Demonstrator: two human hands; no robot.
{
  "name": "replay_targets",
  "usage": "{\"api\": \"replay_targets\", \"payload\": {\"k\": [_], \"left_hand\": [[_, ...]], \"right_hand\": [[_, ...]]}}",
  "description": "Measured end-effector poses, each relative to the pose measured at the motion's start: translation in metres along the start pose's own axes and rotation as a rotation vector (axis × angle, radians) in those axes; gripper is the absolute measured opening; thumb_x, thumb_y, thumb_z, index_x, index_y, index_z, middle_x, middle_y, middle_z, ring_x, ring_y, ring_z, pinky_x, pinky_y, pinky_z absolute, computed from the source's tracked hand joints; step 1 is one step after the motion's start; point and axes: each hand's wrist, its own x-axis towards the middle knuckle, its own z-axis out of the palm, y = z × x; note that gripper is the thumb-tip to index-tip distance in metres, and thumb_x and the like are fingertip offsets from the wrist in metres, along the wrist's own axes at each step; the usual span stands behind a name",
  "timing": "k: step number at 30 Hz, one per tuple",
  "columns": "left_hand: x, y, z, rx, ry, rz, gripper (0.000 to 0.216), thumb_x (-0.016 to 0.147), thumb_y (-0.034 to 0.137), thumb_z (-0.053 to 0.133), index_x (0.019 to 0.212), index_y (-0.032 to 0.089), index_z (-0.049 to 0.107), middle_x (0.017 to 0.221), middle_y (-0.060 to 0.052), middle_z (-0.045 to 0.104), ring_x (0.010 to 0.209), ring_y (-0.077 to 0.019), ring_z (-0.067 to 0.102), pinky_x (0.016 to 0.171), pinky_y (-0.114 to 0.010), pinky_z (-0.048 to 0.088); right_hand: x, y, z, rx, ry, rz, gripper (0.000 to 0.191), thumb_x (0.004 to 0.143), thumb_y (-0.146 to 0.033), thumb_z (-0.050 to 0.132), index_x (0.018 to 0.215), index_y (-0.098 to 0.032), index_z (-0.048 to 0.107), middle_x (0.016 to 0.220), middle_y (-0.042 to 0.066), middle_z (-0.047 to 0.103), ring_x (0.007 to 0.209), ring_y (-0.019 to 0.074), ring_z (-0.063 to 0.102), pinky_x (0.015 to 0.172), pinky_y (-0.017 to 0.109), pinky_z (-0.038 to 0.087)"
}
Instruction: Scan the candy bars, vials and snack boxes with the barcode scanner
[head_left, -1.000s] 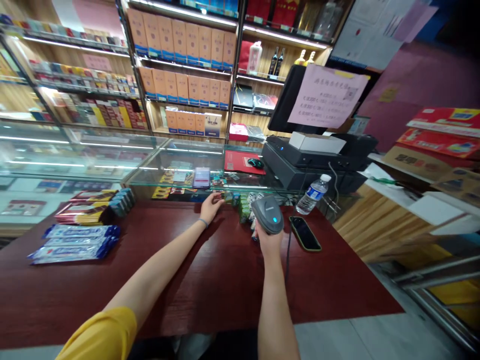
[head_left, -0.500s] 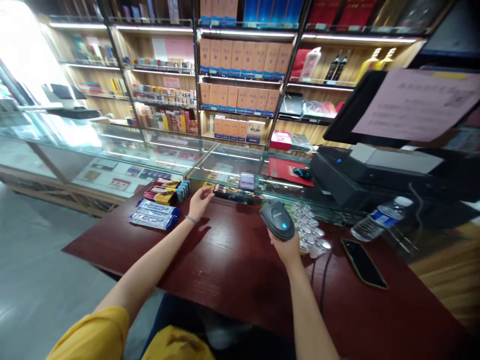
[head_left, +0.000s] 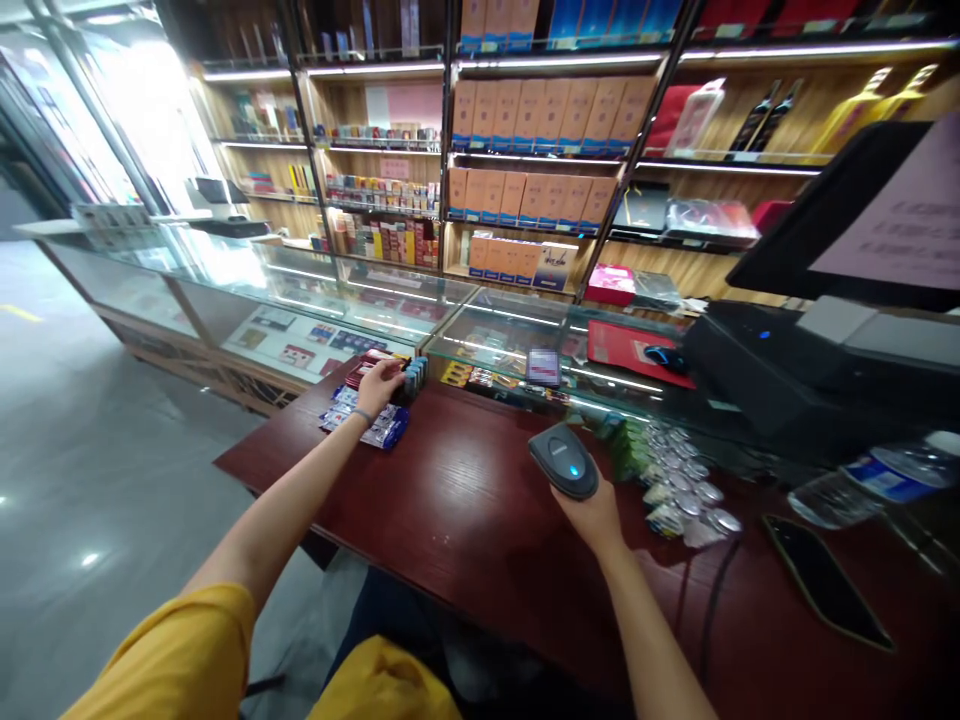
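My right hand [head_left: 596, 515] grips a dark handheld barcode scanner [head_left: 564, 460] with a lit blue light, held above the table. My left hand [head_left: 380, 387] hovers over the goods at the table's far left, its fingers loosely bent and apart from the thumb, with nothing visible in them. Just right of its fingertips stand small blue-grey cylindrical items [head_left: 416, 376]. Beneath and beside the hand are blue-and-white packets [head_left: 388, 427] and red packets [head_left: 360, 371], partly hidden by it. Several silver-ended items in clear wrap [head_left: 679, 465] lie right of the scanner.
The dark red table [head_left: 457, 500] meets a glass display case [head_left: 495, 335] at the back. On the right are a phone [head_left: 829, 580], a water bottle [head_left: 870, 485], a black machine [head_left: 757, 345] and a monitor [head_left: 832, 215]. A cable runs near my right forearm.
My left hand has moved left, from bare table to the packets and small cylinders. My right hand keeps the scanner at nearly the same height. The view has turned left.
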Motion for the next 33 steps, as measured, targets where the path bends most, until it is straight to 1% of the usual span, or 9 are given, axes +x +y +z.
{"api": "replay_targets", "payload": {"k": [5,10,13,19,21,24,27,30,33], "left_hand": [[0.014,0.0,-0.004,0.249,-0.046,0.025,0.034,0.062,0.028,0.08,0.094,0.019,0.074,0.097,-0.008,0.075,0.09,-0.0252,0.068,0.095,-0.04,0.051],[0.027,0.004,0.007,0.445,-0.115,0.026,0.027,0.057,0.013,0.076,0.083,0.02,0.073,0.088,-0.008,0.074,0.094,-0.031,0.067,0.096,-0.042,0.048],[0.029,0.006,0.013,0.496,-0.128,0.054,0.022,0.057,0.01,0.074,0.075,0.02,0.069,0.085,-0.009,0.072,0.096,-0.0316,0.066,0.096,-0.041,0.047],[0.025,0.022,0.014,0.735,-0.267,0.079,0.024,0.062,0.01,0.071,0.085,0.018,0.067,0.095,-0.009,0.072,0.1,-0.0283,0.065,0.091,-0.036,0.048],[0.023,0.03,0.013,0.725,-0.278,0.072,0.025,0.065,0.01,0.071,0.088,0.016,0.068,0.096,-0.01,0.072,0.099,-0.0283,0.065,0.091,-0.037,0.048],[0.014,0.043,0.017,0.513,-0.237,0.073,0.029,0.068,0.018,0.075,0.097,0.015,0.069,0.095,-0.008,0.071,0.094,-0.0257,0.065,0.09,-0.038,0.049],[-0.005,0.052,0.032,0.07,-0.204,0.055,0.042,0.07,0.029,0.079,0.108,0.017,0.067,0.097,-0.004,0.069,0.093,-0.0204,0.064,0.091,-0.036,0.049],[-0.033,0.055,0.056,-0.484,-0.212,-0.124,0.049,0.074,0.035,0.079,0.118,0.021,0.062,0.104,-0.003,0.068,0.094,-0.0163,0.066,0.09,-0.035,0.052],[-0.061,0.052,0.088,-0.838,-0.294,-0.327,0.047,0.08,0.03,0.076,0.124,0.021,0.06,0.104,-0.004,0.069,0.091,-0.0155,0.067,0.09,-0.039,0.055]], "right_hand": [[-0.003,0.004,0.002,0.022,-0.043,0.022,0.062,0.065,-0.041,0.073,0.121,-0.016,0.062,0.088,0.01,0.078,0.081,0.0303,0.075,0.07,0.039,0.061],[-0.004,0.004,0.003,0.023,-0.043,0.048,0.061,0.064,-0.044,0.073,0.117,-0.014,0.063,0.086,0.012,0.077,0.082,0.032,0.075,0.071,0.041,0.061],[-0.004,0.005,0.003,0.03,-0.05,0.043,0.058,0.064,-0.043,0.073,0.115,-0.016,0.064,0.089,0.011,0.078,0.083,0.0312,0.075,0.072,0.04,0.061],[-0.003,0.005,0.002,0.024,-0.066,0.029,0.055,0.066,-0.042,0.073,0.114,-0.016,0.065,0.091,0.011,0.078,0.084,0.0293,0.075,0.073,0.037,0.061],[-0.003,0.005,0.001,0.027,-0.048,0.022,0.058,0.065,-0.043,0.073,0.116,-0.015,0.064,0.091,0.012,0.078,0.084,0.0301,0.075,0.072,0.038,0.061],[-0.003,0.006,0.001,0.034,-0.032,0.009,0.056,0.066,-0.042,0.073,0.114,-0.015,0.064,0.09,0.011,0.078,0.082,0.03,0.075,0.072,0.039,0.061],[-0.003,0.007,0.0,0.035,-0.037,-0.001,0.052,0.066,-0.039,0.074,0.112,-0.017,0.065,0.091,0.01,0.078,0.081,0.0288,0.075,0.072,0.038,0.061],[-0.003,0.008,0.0,0.037,-0.037,-0.007,0.052,0.066,-0.039,0.074,0.112,-0.017,0.065,0.092,0.01,0.078,0.081,0.0283,0.075,0.071,0.037,0.061],[-0.004,0.006,0.0,0.021,-0.057,-0.013,0.054,0.066,-0.039,0.072,0.115,-0.018,0.063,0.09,0.008,0.078,0.08,0.0273,0.075,0.069,0.035,0.06]]}}
